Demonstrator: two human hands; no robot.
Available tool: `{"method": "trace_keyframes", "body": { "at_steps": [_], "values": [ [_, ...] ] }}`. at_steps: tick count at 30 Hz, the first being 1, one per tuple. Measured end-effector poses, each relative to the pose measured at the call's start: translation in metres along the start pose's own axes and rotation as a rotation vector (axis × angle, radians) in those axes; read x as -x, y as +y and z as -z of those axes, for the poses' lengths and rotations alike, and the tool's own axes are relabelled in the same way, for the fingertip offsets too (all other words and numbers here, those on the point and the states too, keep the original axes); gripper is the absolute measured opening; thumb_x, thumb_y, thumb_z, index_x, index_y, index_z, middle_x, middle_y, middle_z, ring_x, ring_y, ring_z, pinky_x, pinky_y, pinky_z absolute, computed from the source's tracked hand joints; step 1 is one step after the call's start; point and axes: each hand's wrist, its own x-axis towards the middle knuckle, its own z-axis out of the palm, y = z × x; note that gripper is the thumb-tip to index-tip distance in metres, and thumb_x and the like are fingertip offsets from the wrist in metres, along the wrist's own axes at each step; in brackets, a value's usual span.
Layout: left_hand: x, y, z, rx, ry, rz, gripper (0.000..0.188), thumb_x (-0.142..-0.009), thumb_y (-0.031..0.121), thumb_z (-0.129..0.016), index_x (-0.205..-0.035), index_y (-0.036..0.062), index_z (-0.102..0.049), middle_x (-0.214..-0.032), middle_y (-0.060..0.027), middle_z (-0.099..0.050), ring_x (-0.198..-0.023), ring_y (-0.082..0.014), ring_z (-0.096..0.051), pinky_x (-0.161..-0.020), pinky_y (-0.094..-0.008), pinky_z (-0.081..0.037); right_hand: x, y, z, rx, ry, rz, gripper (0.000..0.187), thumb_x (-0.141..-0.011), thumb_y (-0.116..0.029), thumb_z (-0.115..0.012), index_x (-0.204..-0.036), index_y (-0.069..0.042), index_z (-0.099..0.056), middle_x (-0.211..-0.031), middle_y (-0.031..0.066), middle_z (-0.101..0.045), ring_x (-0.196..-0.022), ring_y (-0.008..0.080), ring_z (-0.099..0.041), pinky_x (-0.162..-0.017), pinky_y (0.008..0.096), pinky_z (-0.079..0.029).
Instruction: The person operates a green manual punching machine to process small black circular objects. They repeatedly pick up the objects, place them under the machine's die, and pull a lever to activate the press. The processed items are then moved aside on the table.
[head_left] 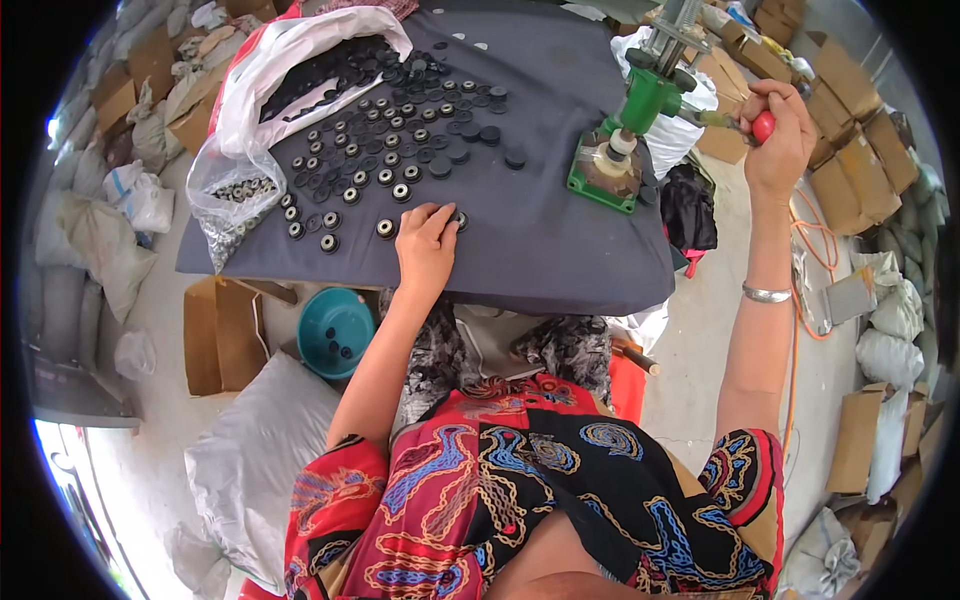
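My right hand [780, 140] is wrapped round the red ball knob [763, 126] on the lever of a green hand press [640, 105]. The press stands on its green base [603, 180] at the table's right side. Over the near part of the dark cloth, my left hand [425, 245] has its fingers drawn together on a small round black piece [460, 220], mostly hidden under the fingertips. Just left of that hand lies a black disc with a metal ring [386, 229]. Many similar ringed discs [401, 192] and plain black discs [440, 167] spread across the cloth beyond it.
A white bag [240, 105] spilling black discs lies at the table's far left, above a clear bag [235, 200] of small metal parts. Below the front edge are a teal basin [336, 333] and an open carton [222, 335]. Boxes [855, 185] and an orange cord [795, 340] are at right.
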Motion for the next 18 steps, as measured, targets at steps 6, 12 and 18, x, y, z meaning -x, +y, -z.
{"method": "trace_keyframes", "body": {
  "at_steps": [6, 12, 18],
  "values": [
    [-0.0038, 0.0015, -0.0051, -0.053, -0.065, -0.040, 0.026, -0.077, 0.008, -0.070, -0.104, 0.0081, -0.072, -0.100, -0.0099, -0.064, -0.090, -0.0288, -0.057, -0.078, -0.0405, -0.047, -0.0021, 0.0015, 0.0014, 0.004, -0.007, 0.041, 0.024, -0.092, -0.009, -0.044, -0.091, 0.006, -0.063, -0.062, 0.0075, -0.055, -0.056, 0.0143, -0.052, -0.056, 0.0263, -0.043],
    [-0.0012, 0.0024, -0.0077, -0.133, -0.075, -0.096, 0.028, -0.077, 0.009, -0.071, -0.104, 0.0088, -0.072, -0.100, -0.0100, -0.065, -0.091, -0.0280, -0.057, -0.079, -0.0410, -0.046, -0.0013, 0.0022, 0.0001, -0.051, -0.020, 0.035, 0.025, -0.092, -0.009, -0.044, -0.091, 0.007, -0.063, -0.062, 0.0071, -0.054, -0.056, 0.0141, -0.051, -0.055, 0.0266, -0.043],
    [-0.0013, 0.0071, -0.0023, -0.187, -0.100, -0.072, 0.026, -0.079, 0.012, -0.069, -0.105, 0.0085, -0.071, -0.102, -0.0119, -0.066, -0.093, -0.0305, -0.058, -0.081, -0.0425, -0.046, 0.0003, 0.0010, -0.0013, -0.046, -0.006, 0.034, 0.024, -0.093, -0.009, -0.043, -0.091, 0.006, -0.062, -0.062, 0.0068, -0.053, -0.055, 0.0141, -0.050, -0.055, 0.0273, -0.042]
  ]
}}
